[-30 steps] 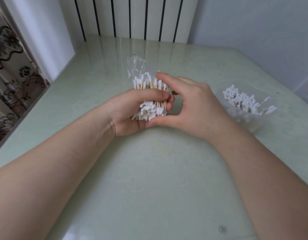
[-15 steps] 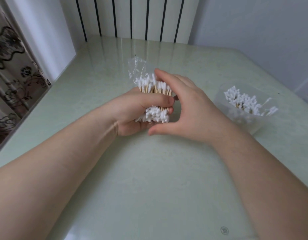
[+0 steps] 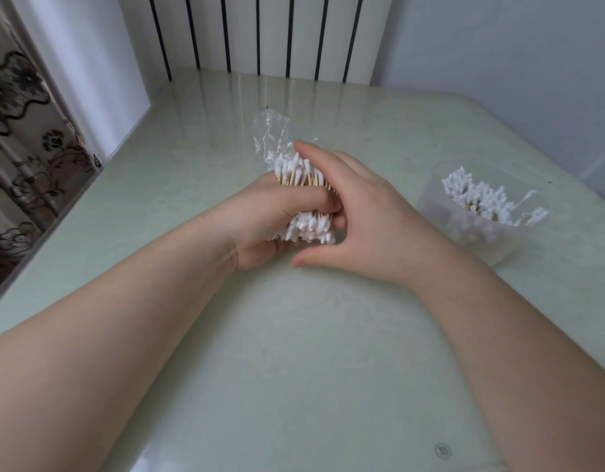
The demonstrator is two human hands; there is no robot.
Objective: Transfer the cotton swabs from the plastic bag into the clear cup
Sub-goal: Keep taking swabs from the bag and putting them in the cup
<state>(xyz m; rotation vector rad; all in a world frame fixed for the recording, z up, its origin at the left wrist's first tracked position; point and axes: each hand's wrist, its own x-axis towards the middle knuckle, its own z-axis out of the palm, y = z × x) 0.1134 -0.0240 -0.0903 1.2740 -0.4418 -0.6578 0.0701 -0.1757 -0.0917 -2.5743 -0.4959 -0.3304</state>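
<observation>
Now | step: freeing swabs (image 3: 304, 229) from bag (image 3: 270, 131), mid-counter (image 3: 294, 352) | left hand (image 3: 260, 216) grasps swabs midway | right hand (image 3: 366, 219) arches over them, pinch unclear | cup (image 3: 471, 240), part-filled, at 3 o'clock | next, likely: pull swabs clear of bag, carry to cup.

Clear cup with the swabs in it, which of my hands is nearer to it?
Right. The right hand sits left of the clear cup, spanning the swab bundle; the left hand grips that bundle in the plastic bag, farther off beyond the right hand.

Head-worn view, steeply down, close
</observation>
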